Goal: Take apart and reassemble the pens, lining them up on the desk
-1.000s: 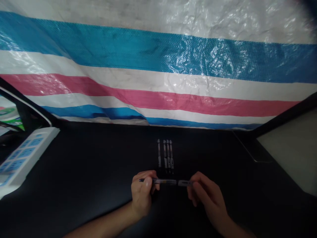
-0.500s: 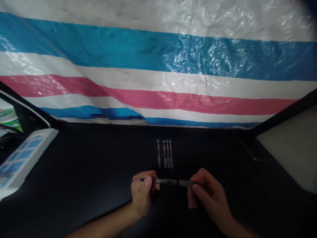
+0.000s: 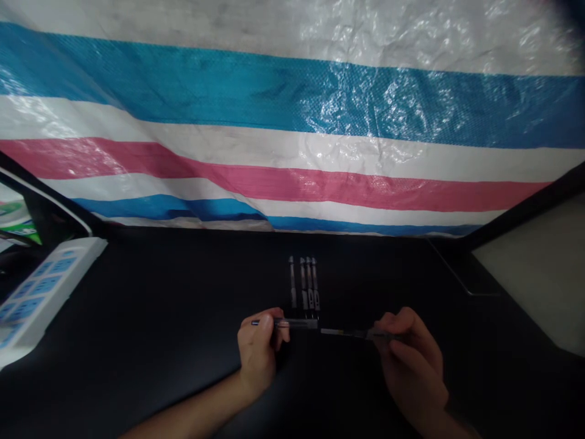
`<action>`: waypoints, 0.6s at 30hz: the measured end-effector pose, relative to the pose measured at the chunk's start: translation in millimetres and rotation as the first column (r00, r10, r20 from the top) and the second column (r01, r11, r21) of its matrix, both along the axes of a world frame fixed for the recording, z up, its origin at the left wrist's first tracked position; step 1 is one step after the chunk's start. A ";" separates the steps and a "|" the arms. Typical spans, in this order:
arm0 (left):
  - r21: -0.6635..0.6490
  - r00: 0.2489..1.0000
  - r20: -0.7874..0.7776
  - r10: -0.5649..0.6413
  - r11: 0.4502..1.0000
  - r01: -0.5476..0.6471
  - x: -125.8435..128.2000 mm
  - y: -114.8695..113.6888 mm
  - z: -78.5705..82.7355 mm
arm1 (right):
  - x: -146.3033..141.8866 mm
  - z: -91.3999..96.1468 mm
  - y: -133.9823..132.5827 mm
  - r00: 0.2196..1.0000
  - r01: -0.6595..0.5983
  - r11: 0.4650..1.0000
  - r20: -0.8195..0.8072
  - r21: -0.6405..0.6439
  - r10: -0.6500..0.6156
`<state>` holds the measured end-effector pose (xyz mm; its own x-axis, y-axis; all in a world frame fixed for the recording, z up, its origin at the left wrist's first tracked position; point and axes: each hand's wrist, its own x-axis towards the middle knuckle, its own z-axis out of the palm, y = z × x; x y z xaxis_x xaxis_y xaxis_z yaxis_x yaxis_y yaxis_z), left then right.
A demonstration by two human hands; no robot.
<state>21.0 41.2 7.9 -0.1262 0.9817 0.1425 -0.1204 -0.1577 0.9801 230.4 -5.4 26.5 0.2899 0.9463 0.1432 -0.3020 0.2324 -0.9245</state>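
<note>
My left hand (image 3: pixel 260 347) is closed on a pen barrel (image 3: pixel 297 323) held level above the black table (image 3: pixel 150 323). A little to the right, my right hand (image 3: pixel 411 360) pinches the pen's front section (image 3: pixel 379 334), and a thin refill (image 3: pixel 340 331) shows between the two parts. Just beyond my hands several pens (image 3: pixel 304 283) lie side by side in a row, pointing away from me.
A white power strip with blue sockets (image 3: pixel 36 292) lies at the table's left edge. A striped blue, white and pink tarp (image 3: pixel 292 140) hangs behind the table. A pale surface (image 3: pixel 539 274) sits to the right.
My right hand has moved to the right, pulling the front section away from the barrel, so the thin refill now shows between them. My left hand rose slightly.
</note>
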 end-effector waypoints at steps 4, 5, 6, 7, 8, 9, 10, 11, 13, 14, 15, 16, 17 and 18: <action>0.024 1.000 0.001 -0.001 1.000 0.001 0.7 0.3 0.7 | 1.4 -2.9 -1.6 1.000 0.004 1.000 -0.024 -0.014 -0.004; 0.022 1.000 -0.001 -0.001 1.000 0.001 0.8 0.1 0.9 | 1.7 -3.8 -2.0 0.999 -0.001 1.000 -0.033 -0.014 0.000; 0.019 1.000 -0.004 -0.004 1.000 0.004 0.8 -0.2 1.2 | 1.9 -4.6 -2.4 0.999 -0.009 1.000 -0.037 -0.013 0.008; 0.018 1.000 -0.008 -0.012 1.000 0.012 0.8 -0.6 1.6 | 2.0 -5.3 -2.6 0.999 -0.014 1.000 -0.038 -0.011 0.014; 0.018 1.000 -0.012 -0.021 1.000 0.021 0.8 -1.1 2.2 | 2.2 -5.9 -2.8 0.999 -0.018 1.000 -0.037 -0.010 0.018; 0.017 0.999 -0.016 -0.028 0.999 0.028 0.7 -1.6 2.7 | 2.2 -6.2 -2.8 0.999 -0.024 1.000 -0.034 -0.011 0.023; 0.018 0.999 -0.021 -0.035 0.999 0.036 0.8 -2.0 3.3 | 2.1 -6.3 -2.7 0.999 -0.028 1.000 -0.031 -0.012 0.028; 0.017 0.999 -0.024 -0.042 0.999 0.042 0.8 -2.5 3.9 | 1.8 -6.2 -2.7 0.999 -0.033 0.999 -0.025 -0.013 0.033; 0.010 0.998 -0.023 -0.061 0.998 0.061 1.1 -3.4 4.8 | 0.1 -5.3 -2.9 0.998 -0.061 0.998 0.003 -0.006 0.061; 0.005 0.997 -0.022 -0.076 0.997 0.076 1.4 -3.9 5.1 | -1.4 -4.6 -3.4 0.995 -0.092 0.996 0.034 0.000 0.092; 0.000 0.996 -0.021 -0.092 0.996 0.092 1.7 -4.4 5.4 | -3.2 -3.8 -4.0 0.989 -0.127 0.992 0.079 0.001 0.126; -0.002 0.994 -0.020 -0.110 0.994 0.110 1.9 -5.0 5.7 | -5.2 -3.1 -4.9 0.977 -0.167 0.986 0.135 0.000 0.166; -0.004 0.992 -0.019 -0.124 0.992 0.124 2.1 -5.4 6.0 | -7.4 -2.4 -5.8 0.959 -0.207 0.978 0.200 0.000 0.203; -0.004 0.991 -0.019 -0.134 0.991 0.134 2.2 -5.8 6.2 | -9.6 -1.9 -6.6 0.936 -0.240 0.971 0.268 0.008 0.229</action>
